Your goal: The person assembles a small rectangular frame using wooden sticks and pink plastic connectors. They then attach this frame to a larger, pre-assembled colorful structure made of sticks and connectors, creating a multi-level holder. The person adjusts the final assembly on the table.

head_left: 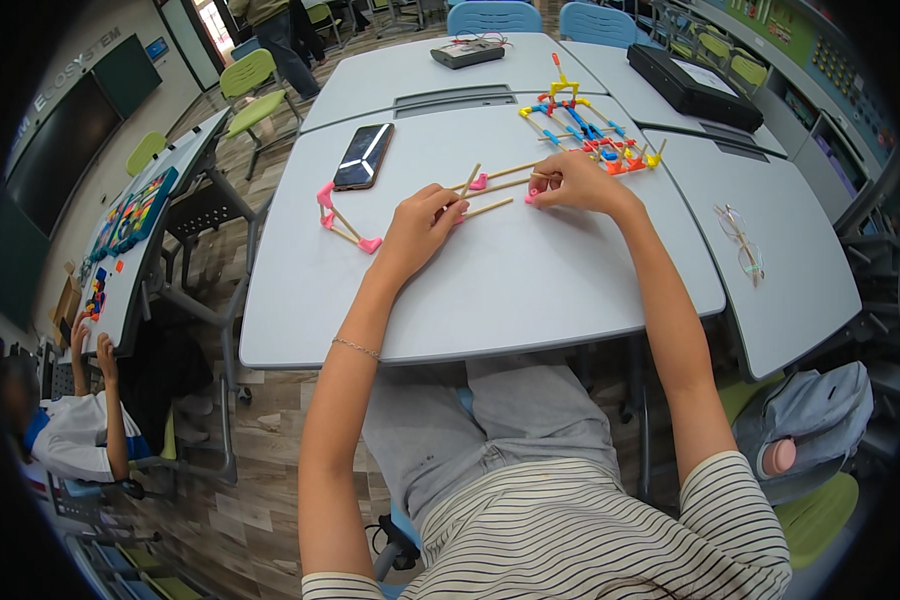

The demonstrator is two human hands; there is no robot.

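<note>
Over the white table (540, 290), the left hand (432, 218) grips the pink-jointed stick frame (479, 182) – presumably steadying it – while the right hand (570, 182) pinches a pink connector (532, 196) alongside, apparently for control.

There's open bench (530, 305) between the left forearm (358, 325) and right forearm (673, 300); from where I stand, a hand could come in over the front edge. Farther in, thin wooden sticks (495, 206) bar the gap between the left fingers (438, 202) and right fingers (553, 168). To the left, the phone (364, 157) and a pink-jointed piece (370, 245) stand in the way; the coloured frame (592, 146) blocks the room beyond the right fingers. Between phone and frame runs a bare lane. Bare surface separates the right forearm from the eyeglasses (738, 245).
</note>
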